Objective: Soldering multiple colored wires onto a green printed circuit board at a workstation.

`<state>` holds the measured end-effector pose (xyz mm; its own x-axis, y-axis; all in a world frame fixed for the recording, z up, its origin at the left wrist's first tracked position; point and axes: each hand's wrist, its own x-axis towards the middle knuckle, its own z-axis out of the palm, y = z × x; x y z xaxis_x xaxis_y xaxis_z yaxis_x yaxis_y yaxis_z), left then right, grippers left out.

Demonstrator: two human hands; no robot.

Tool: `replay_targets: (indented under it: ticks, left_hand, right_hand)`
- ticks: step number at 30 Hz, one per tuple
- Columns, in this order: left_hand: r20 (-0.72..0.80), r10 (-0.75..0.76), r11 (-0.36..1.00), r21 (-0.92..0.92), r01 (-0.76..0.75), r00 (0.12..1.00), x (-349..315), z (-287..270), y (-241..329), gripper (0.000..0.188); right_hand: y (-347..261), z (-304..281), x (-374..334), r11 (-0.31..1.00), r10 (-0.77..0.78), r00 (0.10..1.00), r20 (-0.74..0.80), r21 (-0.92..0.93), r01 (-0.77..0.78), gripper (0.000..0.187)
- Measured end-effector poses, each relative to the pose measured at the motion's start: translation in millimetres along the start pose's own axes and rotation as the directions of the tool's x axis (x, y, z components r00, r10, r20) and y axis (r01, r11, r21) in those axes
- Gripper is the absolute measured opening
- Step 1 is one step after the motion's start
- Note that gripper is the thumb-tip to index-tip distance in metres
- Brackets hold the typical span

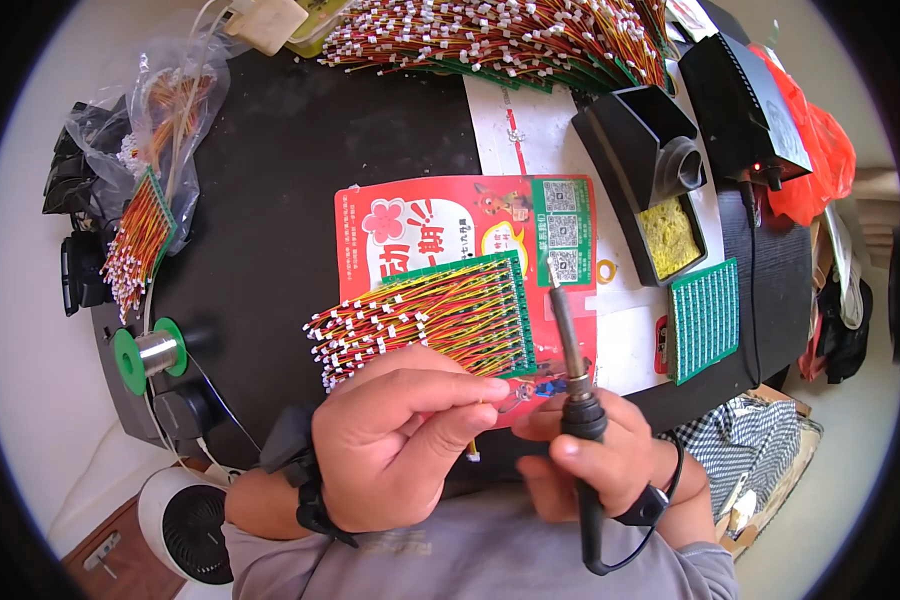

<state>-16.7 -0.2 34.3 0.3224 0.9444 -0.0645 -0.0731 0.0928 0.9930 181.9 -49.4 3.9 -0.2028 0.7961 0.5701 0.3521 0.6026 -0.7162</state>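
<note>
My right hand [620,455] is wrapped round the handle of a soldering iron [584,418], its metal tip pointing away from me. Thumb and forefinger of my left hand [385,430] are pinched together on a thin wire lead; a small white connector [473,456] shows below the fingers. Just beyond both hands, a green circuit board [520,315] lies on a red printed sheet [355,225]. Rows of red and yellow wires [420,325] with white connectors run leftward from the board. My left hand covers the near part of these wires.
A soldering iron stand [625,150] with a yellow sponge [670,238] is at right, near a black power box [745,110]. A green board panel [705,322] lies below it. Wired boards [500,40] pile up at the back. A solder spool [155,355] stands left.
</note>
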Motion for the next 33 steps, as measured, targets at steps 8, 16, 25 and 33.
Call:
replay_targets:
  ticks: [8,16,25,33]
  left_hand:
    - [0.251,0.271,0.662,0.652,-0.369,0.929,-1,8,-9,0.023]
    - [0.278,0.456,0.434,0.76,-0.484,0.845,0,23,-36,0.028]
    - [0.259,0.419,0.44,0.781,-0.444,0.87,3,24,-47,0.026]
    - [0.254,0.403,0.436,0.791,-0.429,0.879,3,24,-47,0.026]
  right_hand:
    - [16,-44,1,0.996,0.058,0.996,-0.061,0.067,-0.054,0.072]
    - [24,-34,-22,0.976,0.142,0.953,-0.269,-0.121,-0.18,0.056]
    - [19,-36,-20,0.976,0.216,0.942,-0.255,0.044,-0.212,0.04]
    - [15,-32,-15,0.963,0.265,0.953,-0.146,-0.012,-0.269,0.029]
